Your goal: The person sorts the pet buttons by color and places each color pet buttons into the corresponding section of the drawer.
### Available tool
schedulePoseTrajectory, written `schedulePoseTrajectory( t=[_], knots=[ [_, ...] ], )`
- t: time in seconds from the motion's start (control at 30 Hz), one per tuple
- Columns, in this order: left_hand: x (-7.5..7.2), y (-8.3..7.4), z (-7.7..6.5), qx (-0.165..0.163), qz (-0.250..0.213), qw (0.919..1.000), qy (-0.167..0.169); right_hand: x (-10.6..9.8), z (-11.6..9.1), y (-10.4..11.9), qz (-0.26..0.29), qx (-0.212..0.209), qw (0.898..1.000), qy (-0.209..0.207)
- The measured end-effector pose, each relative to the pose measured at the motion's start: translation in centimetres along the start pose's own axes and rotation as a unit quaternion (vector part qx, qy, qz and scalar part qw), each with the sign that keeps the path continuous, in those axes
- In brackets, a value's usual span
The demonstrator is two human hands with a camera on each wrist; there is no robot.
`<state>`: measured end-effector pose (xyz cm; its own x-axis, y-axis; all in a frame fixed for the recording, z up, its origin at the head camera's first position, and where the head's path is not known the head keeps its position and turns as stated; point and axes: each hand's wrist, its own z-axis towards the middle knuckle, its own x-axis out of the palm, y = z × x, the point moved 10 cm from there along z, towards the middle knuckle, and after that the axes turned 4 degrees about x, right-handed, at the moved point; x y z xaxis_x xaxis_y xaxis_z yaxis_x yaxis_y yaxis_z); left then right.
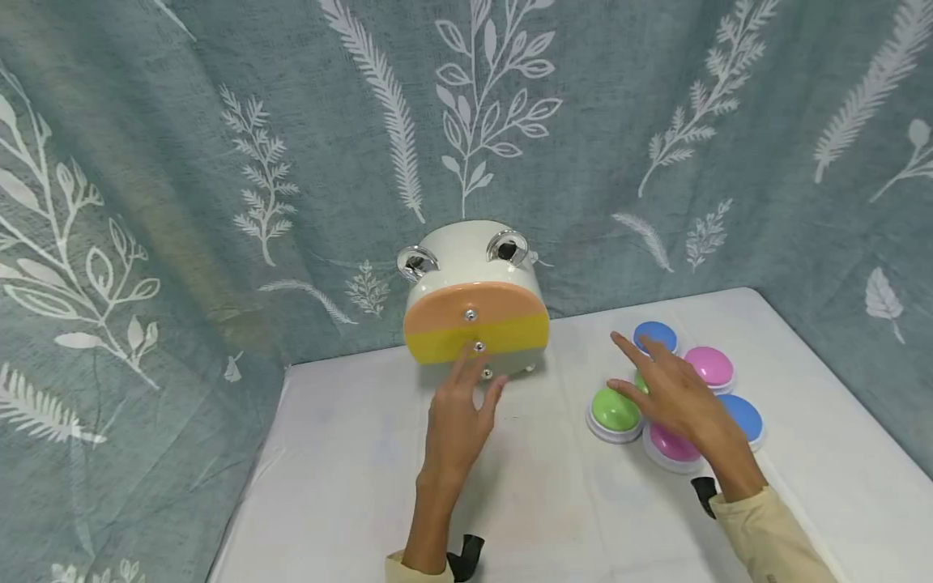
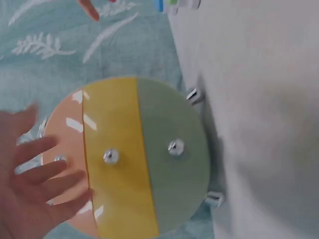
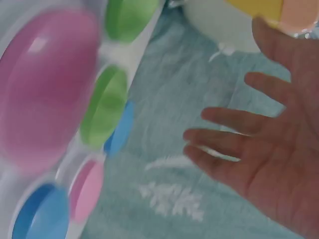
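Head: striped box (image 1: 474, 298) faces camera, long axis unclear; left grip (image 1: 456, 425), right grip (image 1: 678, 395) empty, splayed.

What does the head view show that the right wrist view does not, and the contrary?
Only the head view shows the left hand and both sleeves.
Only the right wrist view shows the right palm.
Both show the right hand, six buttons, the curtain and the box, which the right wrist view cuts off.
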<state>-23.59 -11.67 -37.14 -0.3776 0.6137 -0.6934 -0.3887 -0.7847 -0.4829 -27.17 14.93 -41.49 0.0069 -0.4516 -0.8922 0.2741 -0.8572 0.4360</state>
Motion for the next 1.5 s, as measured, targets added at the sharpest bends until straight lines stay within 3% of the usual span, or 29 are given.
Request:
schedulePoseTrajectory(
  t=[0.07, 0.13, 0.23, 0.33, 0.4, 0.47, 0.57, 0.67, 0.77, 0.93, 1.13, 1.37, 1.5],
  knots=[
    [-2.4, 0.5, 0.9, 0.004, -0.02, 0.9957, -0.09, -0.9, 0.5, 1.6, 0.031, -0.022, 0.998, -0.052],
    [-4.7, 1.5, 2.1, -0.011, -0.048, 0.9863, -0.157, -2.1, 1.3, 3.9, 0.081, -0.05, 0.989, -0.11],
    [-6.9, 4.1, 4.6, -0.068, -0.102, 0.9734, -0.194, -3.5, 2.8, 8.0, 0.161, -0.103, 0.965, -0.178],
    [-6.8, 7.3, 7.4, -0.148, -0.147, 0.9673, -0.145, -3.6, 4.5, 12.2, 0.19, -0.151, 0.951, -0.193],
    [-5.9, 9.2, 8.9, -0.194, -0.16, 0.9642, -0.084, -2.9, 6.0, 14.7, 0.185, -0.172, 0.95, -0.185],
    [-4.4, 10.8, 9.9, -0.23, -0.184, 0.9554, -0.01, -2.1, 7.4, 16.5, 0.16, -0.18, 0.954, -0.18],
    [-2.0, 12.5, 10.2, -0.282, -0.253, 0.922, 0.08, -1.0, 8.9, 17.7, 0.127, -0.163, 0.96, -0.187],
    [-0.4, 13.2, 9.7, -0.329, -0.328, 0.8772, 0.122, -0.3, 9.5, 17.8, 0.103, -0.13, 0.967, -0.193],
    [0.0, 13.2, 9.5, -0.344, -0.353, 0.861, 0.125, -0.1, 9.5, 17.8, 0.096, -0.108, 0.97, -0.196],
    [-0.1, 13.1, 9.7, -0.345, -0.364, 0.8552, 0.131, -0.6, 8.9, 18.5, 0.071, -0.11, 0.968, -0.212],
    [-0.8, 13.7, 9.3, -0.334, -0.367, 0.8545, 0.155, -1.0, 5.7, 20.4, 0.036, -0.145, 0.961, -0.235],
    [0.1, 14.6, 8.5, -0.342, -0.394, 0.8327, 0.186, -0.9, 2.7, 21.4, 0.034, -0.155, 0.96, -0.231],
    [0.2, 15.0, 7.9, -0.348, -0.394, 0.8327, 0.175, -0.8, 1.7, 21.6, 0.032, -0.151, 0.962, -0.225]
  ],
)
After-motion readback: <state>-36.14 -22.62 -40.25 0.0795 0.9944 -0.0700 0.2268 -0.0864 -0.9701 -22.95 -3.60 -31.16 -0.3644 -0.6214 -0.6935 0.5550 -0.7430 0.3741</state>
